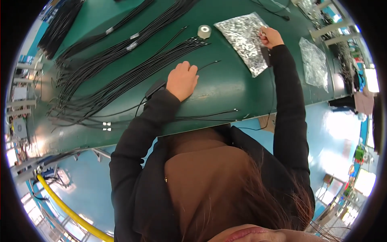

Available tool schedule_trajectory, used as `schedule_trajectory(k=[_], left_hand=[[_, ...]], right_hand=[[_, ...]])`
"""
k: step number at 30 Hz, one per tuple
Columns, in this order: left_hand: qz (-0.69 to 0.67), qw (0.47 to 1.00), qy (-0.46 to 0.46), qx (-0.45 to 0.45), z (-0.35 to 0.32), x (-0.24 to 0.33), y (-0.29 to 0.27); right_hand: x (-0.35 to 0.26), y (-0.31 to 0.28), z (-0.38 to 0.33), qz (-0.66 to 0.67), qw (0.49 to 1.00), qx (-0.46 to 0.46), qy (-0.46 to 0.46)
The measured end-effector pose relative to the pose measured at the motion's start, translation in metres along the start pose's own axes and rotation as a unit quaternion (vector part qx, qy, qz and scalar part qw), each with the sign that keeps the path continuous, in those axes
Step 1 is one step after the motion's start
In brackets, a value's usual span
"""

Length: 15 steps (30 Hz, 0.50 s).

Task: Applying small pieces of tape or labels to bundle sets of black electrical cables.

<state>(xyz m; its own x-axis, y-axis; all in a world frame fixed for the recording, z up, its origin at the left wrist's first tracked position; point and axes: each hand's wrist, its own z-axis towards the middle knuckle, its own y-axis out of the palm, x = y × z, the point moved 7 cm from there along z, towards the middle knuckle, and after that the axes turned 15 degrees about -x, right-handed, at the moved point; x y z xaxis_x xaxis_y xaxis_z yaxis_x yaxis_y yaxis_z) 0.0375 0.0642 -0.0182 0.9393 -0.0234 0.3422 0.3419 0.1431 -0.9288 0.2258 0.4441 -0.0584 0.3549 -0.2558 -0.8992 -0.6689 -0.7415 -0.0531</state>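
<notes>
My left hand (pixel 183 82) lies palm down on the green table with its fingers curled over a thin black cable (pixel 209 64). The cable's tipped end pokes out to the right of the fingers. Farther right, my right hand (pixel 271 38) is at the right edge of a clear plastic bag (pixel 244 40) full of small silvery-white pieces. Its fingers are pinched together; what is between them is too small to make out. A bundle of black cables (pixel 137 78) with metal-tipped ends stretches out to the left of my left hand.
More black cable bundles (pixel 121 54), tied with pale bands, lie at the far left. A roll of tape (pixel 204 31) stands beyond my left hand. Two pairs of small white connectors (pixel 107 126) sit near the front edge. An extra clear bag (pixel 314 63) lies right of my right arm.
</notes>
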Motion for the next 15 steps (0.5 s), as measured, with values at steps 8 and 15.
schedule_trajectory(k=[8,15], left_hand=[[-0.084,0.996,-0.004,0.033,0.026,0.006,0.012],[-0.219,0.975,-0.046,0.001,0.029,0.004,0.007]], right_hand=[[0.004,0.029,-0.026,0.373,0.922,0.052,-0.096],[0.015,0.02,-0.02,0.331,0.939,0.044,-0.087]])
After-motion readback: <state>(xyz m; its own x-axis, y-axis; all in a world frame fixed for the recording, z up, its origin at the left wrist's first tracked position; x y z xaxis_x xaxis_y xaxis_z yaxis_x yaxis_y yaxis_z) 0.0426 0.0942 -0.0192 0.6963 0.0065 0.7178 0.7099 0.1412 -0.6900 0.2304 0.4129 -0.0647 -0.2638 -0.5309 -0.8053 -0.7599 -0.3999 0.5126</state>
